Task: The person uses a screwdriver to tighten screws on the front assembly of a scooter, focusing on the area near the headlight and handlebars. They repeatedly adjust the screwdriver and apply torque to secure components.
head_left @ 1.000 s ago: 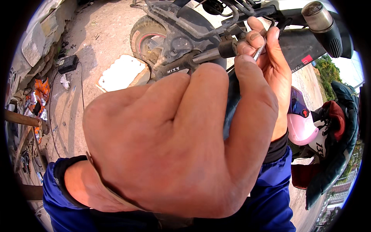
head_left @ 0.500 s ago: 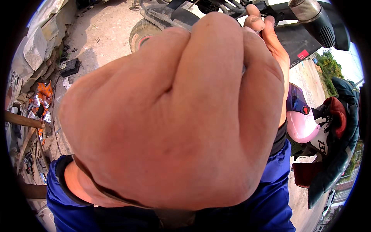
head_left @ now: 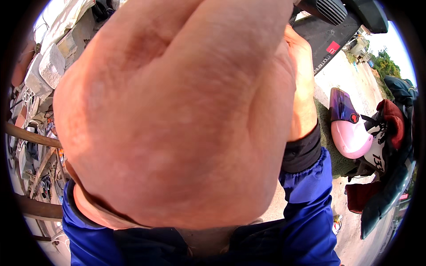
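Note:
The back of my left hand [head_left: 177, 119] fills the middle of the view, very close and slightly blurred. Its fingers run past the top edge or lie behind the hand, so whatever they touch is hidden. Beyond it on the right is my right hand [head_left: 302, 75], with its wrist and the base of the thumb in view. The left hand covers its fingers. Close above the right hand is a dark panel [head_left: 326, 35] of a vehicle, with a red label and pale lettering, beneath a black ribbed part [head_left: 326, 11].
A pink helmet [head_left: 350, 139] with a tinted visor hangs at the right, beside a dark green padded cover [head_left: 384, 199] with red lining. Stone blocks [head_left: 52, 66], a wooden bar [head_left: 33, 135] and mixed scrap lie along the left. Trees [head_left: 385, 64] stand at the far right.
My left hand has shifted up, its knuckles leaving the top edge. The right hand's bent fingers, visible earlier, are now hidden. The tyre at the top is out of sight.

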`<action>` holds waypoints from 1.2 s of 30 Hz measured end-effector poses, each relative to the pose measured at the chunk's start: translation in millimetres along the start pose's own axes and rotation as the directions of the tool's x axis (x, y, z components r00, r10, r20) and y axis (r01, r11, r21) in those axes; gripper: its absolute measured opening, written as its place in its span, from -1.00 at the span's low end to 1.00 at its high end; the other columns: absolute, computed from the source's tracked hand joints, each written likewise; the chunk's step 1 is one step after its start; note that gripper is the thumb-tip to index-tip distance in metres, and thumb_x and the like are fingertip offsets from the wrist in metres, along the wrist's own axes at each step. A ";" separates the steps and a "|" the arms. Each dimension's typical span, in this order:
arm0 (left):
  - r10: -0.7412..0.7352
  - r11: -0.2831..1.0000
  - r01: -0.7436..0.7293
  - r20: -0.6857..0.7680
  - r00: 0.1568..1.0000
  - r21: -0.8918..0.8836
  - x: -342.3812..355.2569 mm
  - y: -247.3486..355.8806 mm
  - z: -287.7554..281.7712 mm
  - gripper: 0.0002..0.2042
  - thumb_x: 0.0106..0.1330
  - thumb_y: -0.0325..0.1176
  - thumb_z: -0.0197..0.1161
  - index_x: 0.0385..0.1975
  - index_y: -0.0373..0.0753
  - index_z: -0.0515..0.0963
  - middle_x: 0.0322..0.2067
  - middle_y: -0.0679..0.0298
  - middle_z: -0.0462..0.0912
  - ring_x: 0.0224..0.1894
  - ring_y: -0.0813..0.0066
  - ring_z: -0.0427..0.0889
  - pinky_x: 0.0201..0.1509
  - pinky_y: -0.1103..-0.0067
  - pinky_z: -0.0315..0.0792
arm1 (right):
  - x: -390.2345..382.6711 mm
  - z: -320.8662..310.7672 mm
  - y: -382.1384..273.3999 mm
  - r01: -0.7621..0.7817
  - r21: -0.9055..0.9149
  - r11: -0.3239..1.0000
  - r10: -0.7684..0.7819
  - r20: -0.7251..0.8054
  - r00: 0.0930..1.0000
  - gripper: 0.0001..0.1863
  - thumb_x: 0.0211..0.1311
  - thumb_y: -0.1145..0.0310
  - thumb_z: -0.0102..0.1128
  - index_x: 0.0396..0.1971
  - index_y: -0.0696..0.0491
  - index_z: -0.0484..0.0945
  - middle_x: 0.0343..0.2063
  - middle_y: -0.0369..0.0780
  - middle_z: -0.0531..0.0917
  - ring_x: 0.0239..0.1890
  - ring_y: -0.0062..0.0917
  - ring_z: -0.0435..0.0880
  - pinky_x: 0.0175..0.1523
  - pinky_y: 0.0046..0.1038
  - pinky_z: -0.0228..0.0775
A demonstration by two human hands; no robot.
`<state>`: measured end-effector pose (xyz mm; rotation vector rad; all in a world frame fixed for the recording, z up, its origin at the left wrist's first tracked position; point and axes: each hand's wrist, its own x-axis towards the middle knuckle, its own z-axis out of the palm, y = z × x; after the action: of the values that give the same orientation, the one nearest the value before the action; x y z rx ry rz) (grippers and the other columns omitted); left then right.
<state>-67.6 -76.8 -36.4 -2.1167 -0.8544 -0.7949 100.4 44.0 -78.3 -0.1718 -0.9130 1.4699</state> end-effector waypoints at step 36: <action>-0.636 0.041 0.780 0.586 0.503 -0.625 -13.6 59.4 27.5 -0.70 0.59 -0.11 0.10 -0.07 -0.27 0.43 -0.66 0.46 0.33 -0.69 0.76 0.23 -0.68 0.71 0.04 | -30.2 -20.5 -13.7 -0.170 0.113 0.979 0.167 0.036 0.985 -0.69 0.58 0.21 0.07 -0.19 0.18 0.58 -0.35 -0.15 0.69 -0.54 -0.72 0.44 -0.51 -0.65 0.22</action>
<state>-23.2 -91.2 -84.3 -2.4812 -2.0729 -1.9830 128.4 23.5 -96.2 -0.1479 -0.8482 1.6816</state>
